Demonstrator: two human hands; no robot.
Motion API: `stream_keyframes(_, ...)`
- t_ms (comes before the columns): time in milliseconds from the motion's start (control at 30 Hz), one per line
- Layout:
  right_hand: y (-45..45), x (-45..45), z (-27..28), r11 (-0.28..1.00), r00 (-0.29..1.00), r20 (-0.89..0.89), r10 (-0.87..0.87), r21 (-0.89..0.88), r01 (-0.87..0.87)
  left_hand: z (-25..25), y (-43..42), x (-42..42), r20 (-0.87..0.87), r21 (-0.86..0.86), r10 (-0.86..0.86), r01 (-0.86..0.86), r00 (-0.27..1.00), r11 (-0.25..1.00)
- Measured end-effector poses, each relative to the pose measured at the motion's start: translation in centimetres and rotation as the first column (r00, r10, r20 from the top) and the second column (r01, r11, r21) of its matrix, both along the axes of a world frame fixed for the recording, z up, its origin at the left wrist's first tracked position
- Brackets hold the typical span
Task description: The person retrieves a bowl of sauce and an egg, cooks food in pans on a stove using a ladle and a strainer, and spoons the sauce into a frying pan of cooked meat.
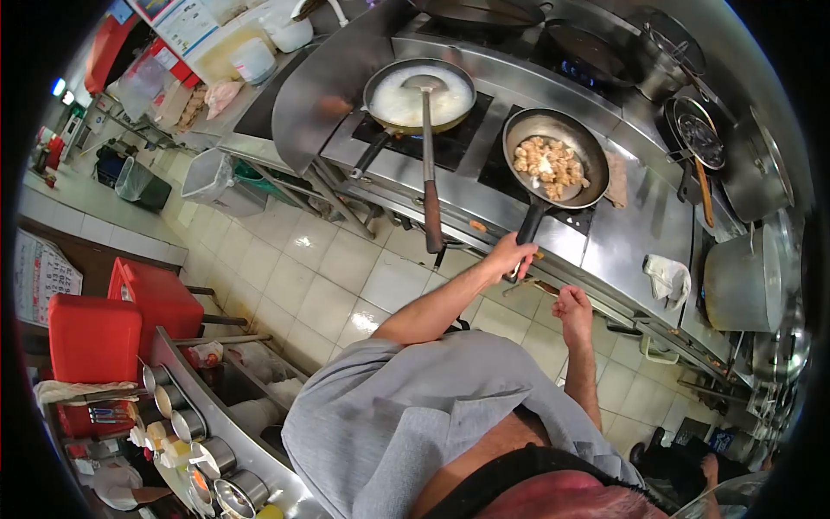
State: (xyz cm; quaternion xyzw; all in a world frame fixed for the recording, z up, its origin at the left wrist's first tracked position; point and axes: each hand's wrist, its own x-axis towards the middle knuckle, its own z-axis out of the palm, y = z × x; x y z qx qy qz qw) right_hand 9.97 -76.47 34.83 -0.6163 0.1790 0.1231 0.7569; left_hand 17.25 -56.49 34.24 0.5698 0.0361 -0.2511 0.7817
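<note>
My left hand (510,257) is wrapped round the black handle (532,223) of a frying pan (596,160) on the stove. Browned chunks of food (549,166), with some white patches among them, lie in this pan. Closed in a loose fist, my right hand (572,304) is held in front of the stove's edge, to the right of the handle. Its curled fingers hide whatever may be inside. To the left sits a second pan (380,112) of whitish, bubbling liquid, with a long-handled ladle (430,164) resting in it.
A folded cloth (667,281) and a large pot (742,281) are at the right. A strainer (699,130) lies behind them. Blue flame shows under a back pan (584,48). Behind me, a counter (259,450) bears several metal containers. Another person (692,467) is at lower right.
</note>
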Motion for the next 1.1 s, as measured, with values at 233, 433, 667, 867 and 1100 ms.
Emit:
stream_keyframes(233,6.7,0.3,5.2,0.977,0.958,0.270,0.091,-0.212,-0.033,-2.7,2.7,-1.8,0.015,-0.138,-0.105,0.106,0.994,0.985)
stream_keyframes(433,19.0,1.8,9.4,0.886,0.815,0.449,0.366,-0.437,-0.157,-6.2,14.9,-6.2,-0.131,-0.059,-0.214,0.208,0.968,0.976)
stream_keyframes(667,29.8,9.2,6.3,0.371,0.761,0.097,0.642,-0.907,-0.197,-13.1,33.6,-11.1,-0.183,0.222,0.189,-0.147,0.965,0.964)
stream_keyframes(867,29.1,5.9,9.7,0.543,0.867,0.161,0.472,-0.828,-0.143,-24.2,47.4,-21.0,-0.364,0.438,0.557,-0.391,0.746,0.809)
stream_keyframes(1100,27.4,4.7,13.0,0.807,0.943,0.148,0.300,-0.567,-0.168,-27.9,49.9,-27.5,-0.494,0.709,0.475,0.020,0.728,0.705)
